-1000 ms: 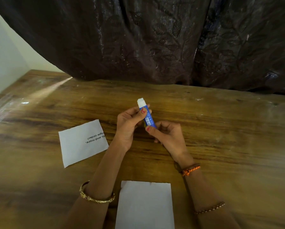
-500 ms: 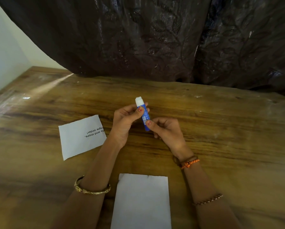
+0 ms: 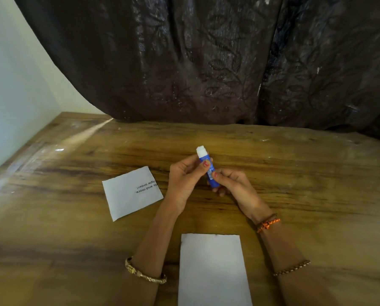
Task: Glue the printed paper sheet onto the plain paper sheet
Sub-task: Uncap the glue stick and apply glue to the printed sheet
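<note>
A blue glue stick (image 3: 210, 174) with a white cap end pointing up and away is held above the wooden table (image 3: 306, 195) by both hands. My left hand (image 3: 185, 180) pinches its upper part just below the white end. My right hand (image 3: 233, 184) grips its lower end. The printed paper sheet (image 3: 129, 195) lies flat to the left of my hands, its text upside down to me. The plain paper sheet (image 3: 213, 270) lies flat near the table's front, between my forearms.
A dark patterned curtain (image 3: 206, 62) hangs along the table's far edge. A pale wall (image 3: 12, 96) borders the table on the left. Bracelets sit on both wrists.
Both hands keep the same hold on the glue stick. The camera has tilted up a little, so hands and sheets appear slightly lower in the frame.
</note>
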